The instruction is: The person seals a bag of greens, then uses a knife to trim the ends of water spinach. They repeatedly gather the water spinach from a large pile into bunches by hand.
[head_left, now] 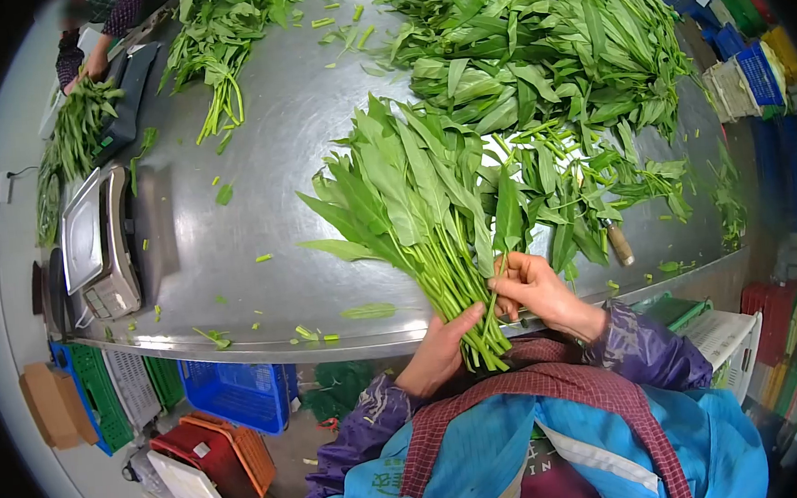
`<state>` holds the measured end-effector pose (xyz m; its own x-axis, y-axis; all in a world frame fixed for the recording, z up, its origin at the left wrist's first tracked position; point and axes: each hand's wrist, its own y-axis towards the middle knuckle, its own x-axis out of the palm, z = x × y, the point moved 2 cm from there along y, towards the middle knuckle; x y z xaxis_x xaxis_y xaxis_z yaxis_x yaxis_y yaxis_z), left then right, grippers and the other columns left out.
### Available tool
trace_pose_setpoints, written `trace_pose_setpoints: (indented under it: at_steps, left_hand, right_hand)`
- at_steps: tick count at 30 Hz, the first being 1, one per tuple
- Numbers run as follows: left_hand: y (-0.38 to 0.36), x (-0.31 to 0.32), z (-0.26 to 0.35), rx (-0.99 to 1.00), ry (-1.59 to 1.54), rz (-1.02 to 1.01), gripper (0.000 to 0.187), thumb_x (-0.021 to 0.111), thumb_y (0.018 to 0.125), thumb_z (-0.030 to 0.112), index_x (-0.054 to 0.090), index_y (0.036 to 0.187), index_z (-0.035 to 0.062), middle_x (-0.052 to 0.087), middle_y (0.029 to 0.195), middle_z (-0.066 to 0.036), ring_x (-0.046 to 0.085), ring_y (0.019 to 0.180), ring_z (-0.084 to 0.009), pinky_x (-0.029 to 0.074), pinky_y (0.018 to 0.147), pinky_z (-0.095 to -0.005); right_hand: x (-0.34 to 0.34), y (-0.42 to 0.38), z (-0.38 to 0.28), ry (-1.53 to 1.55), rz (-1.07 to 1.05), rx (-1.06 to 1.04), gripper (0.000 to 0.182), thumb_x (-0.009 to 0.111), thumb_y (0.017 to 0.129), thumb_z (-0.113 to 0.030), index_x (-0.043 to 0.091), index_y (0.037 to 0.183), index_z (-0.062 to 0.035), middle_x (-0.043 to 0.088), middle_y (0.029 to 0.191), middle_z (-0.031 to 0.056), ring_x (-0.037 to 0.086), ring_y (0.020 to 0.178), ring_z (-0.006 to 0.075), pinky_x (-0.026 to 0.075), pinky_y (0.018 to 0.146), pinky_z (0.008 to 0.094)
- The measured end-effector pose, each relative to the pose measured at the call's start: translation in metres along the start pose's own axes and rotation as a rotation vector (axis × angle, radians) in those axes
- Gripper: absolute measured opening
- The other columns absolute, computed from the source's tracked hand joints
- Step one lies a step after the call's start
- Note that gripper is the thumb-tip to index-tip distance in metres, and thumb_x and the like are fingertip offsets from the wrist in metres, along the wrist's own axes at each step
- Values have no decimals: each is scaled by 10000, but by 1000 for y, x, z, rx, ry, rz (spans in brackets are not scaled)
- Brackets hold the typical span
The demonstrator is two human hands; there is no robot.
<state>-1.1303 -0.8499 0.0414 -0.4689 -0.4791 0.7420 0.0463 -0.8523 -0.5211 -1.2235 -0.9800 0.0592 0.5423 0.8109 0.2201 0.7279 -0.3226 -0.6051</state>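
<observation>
Gripping a bunch of water spinach (424, 219) by its stems at the near edge of the steel table (255, 204), the left hand (439, 353) is curling from below around the cut ends, fingers closed about them so the stalks are staying gathered and level while the leaves are fanning out far and left over the metal. The right hand (537, 289) is pinching a single stem between thumb and fingertips just to the right of the bunch, touching it, apparently so as to lay that stalk in line with the rest. The stems are overhanging the table edge, which is leaving both hands room to work from underneath. A large loose pile of greens (541, 41) is lying far and right, within reach of the right hand, and a wooden-handled knife (618, 243) is resting beside it near the right edge. A digital scale (99, 244) is standing at the left side of the table, well apart from the bunch. At the far left corner another person's hand (94, 65) is resting by a smaller bundle (80, 124). Plastic crates (232, 393) are sitting below the near edge.
</observation>
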Motion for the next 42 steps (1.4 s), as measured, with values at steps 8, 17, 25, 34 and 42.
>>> trace_pose_setpoints:
  at_steps: [8,17,25,34,42]
  left_hand:
    - [9,-5,-10,28,-97,89,260,484,908,157,462,1128,20,558,923,-67,566,809,-156,492,669,-298]
    - [1,3,13,215,196,330,217,551,868,145,491,1023,6,568,831,-70,555,726,-158,473,639,-306]
    - [0,28,22,557,1593,408,797,664,723,218,206,1329,-25,531,1003,-221,550,829,-409,455,689,-449]
    - [8,-1,27,-38,714,206,504,543,887,235,301,1252,-15,556,1029,-139,559,918,-160,468,769,-280]
    - [23,-14,24,-364,460,48,379,580,860,220,496,1143,-18,601,972,-75,578,850,-140,474,718,-260]
  right_hand:
    - [9,-16,-2,210,-41,-74,177,488,906,-94,442,1056,-14,575,743,81,582,607,133,501,549,233]
    - [-62,-55,-37,-44,140,-98,261,468,913,-156,401,1094,19,612,861,155,623,673,205,508,587,278]
    - [24,-1,8,-115,-88,-127,609,644,801,-305,380,1263,-9,538,1142,151,542,1021,226,455,831,335]
    - [2,2,50,528,-112,113,450,614,841,-274,463,1218,-80,524,1176,48,502,1075,156,442,888,353]
    - [-1,-4,46,468,-63,76,411,575,866,-301,481,1194,-70,560,1096,40,546,985,152,474,822,329]
